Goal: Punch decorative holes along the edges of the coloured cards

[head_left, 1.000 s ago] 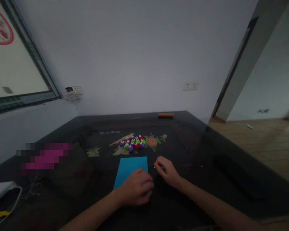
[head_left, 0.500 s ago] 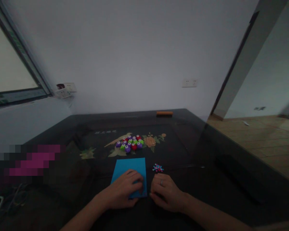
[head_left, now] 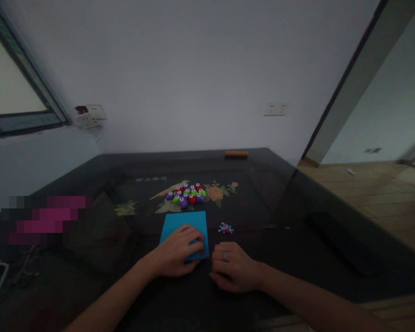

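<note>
Resting flat in the head view, the left hand (head_left: 180, 249) pins the blue paper (head_left: 185, 226) to the dark tabletop (head_left: 280, 240), fingers spread; the right hand (head_left: 233, 269) lies curled beside its edge, gripping nothing I can see. Judged: positioning the sheet, and lifting an edge needs steady pressure

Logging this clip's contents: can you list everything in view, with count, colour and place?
blue paper sheet: one, blue, near table edge, under the left hand.
small punches: a cluster, purple, green and red, beyond the sheet.
paper bits: small pile, pink and blue, right of the sheet.
orange bar: one, far table edge.
table: one, dark, floral inlay.
wall sockets: white, on wall.
left hand: resting on the sheet.
right hand: ringed, on table beside the sheet.
</note>
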`<action>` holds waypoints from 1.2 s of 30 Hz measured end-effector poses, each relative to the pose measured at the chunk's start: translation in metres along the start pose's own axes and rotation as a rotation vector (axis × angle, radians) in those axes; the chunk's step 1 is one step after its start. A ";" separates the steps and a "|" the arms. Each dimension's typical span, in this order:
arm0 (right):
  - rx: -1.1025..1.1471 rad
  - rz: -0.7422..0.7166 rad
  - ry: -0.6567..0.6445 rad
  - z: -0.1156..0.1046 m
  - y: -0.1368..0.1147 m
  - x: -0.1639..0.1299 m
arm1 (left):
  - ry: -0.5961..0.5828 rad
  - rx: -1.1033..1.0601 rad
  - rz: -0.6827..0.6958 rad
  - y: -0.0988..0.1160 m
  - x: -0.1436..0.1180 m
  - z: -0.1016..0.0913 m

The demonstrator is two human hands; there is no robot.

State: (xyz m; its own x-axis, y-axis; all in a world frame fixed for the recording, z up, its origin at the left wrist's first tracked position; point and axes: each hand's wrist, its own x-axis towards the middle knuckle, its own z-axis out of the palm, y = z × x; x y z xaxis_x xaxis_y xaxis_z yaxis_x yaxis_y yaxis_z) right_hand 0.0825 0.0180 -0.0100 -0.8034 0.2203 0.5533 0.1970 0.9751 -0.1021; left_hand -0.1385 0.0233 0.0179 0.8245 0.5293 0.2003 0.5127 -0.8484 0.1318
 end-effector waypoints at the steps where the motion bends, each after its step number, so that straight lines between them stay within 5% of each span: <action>1: -0.009 -0.014 -0.014 0.002 0.000 -0.001 | 0.030 0.003 0.008 0.004 0.001 0.000; 4: 0.006 -0.025 -0.064 0.008 0.001 -0.006 | 0.097 0.017 0.061 0.022 0.004 0.007; 11: 0.059 -0.129 -0.288 0.025 0.004 -0.026 | 0.021 -0.054 0.234 0.055 0.010 0.045; 36: 0.030 -0.079 -0.323 0.021 0.001 -0.027 | -0.054 -0.056 0.289 0.048 0.010 0.054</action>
State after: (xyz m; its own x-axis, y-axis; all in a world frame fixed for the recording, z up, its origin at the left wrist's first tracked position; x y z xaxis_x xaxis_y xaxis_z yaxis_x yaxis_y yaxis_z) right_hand 0.0922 0.0140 -0.0425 -0.9531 0.1362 0.2704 0.1139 0.9888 -0.0965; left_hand -0.0925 -0.0123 -0.0261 0.9465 0.2639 0.1858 0.2423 -0.9613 0.1310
